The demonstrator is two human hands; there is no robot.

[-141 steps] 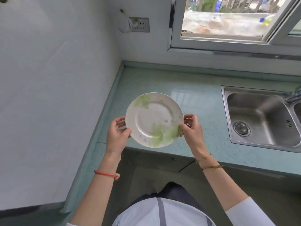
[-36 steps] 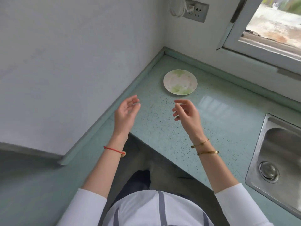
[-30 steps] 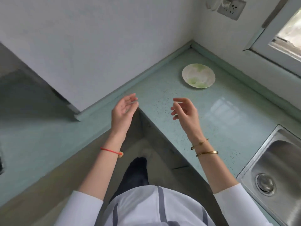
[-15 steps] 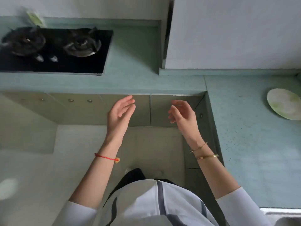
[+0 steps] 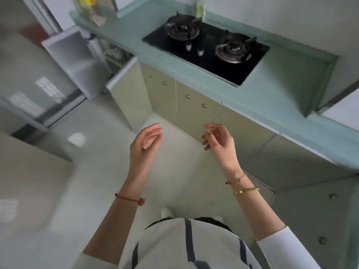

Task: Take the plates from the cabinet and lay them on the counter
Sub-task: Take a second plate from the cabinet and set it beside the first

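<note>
Under the teal counter point(image 5: 275, 94), the pale-green cabinet point(image 5: 128, 94) stands open at the far left, contents too blurred to tell; black hob point(image 5: 207, 49) on top; left hand point(image 5: 145, 144) and right hand point(image 5: 219, 142) hover empty, fingers loosely spread

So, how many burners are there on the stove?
2. The left burner is at one end of the stove, the right burner at the other, with two knobs between them. The whole stove shows, so none is hidden.

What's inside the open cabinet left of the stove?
Inside the cabinet, pale rounded items show, too blurred to name. Its open door hides the rest.
</note>
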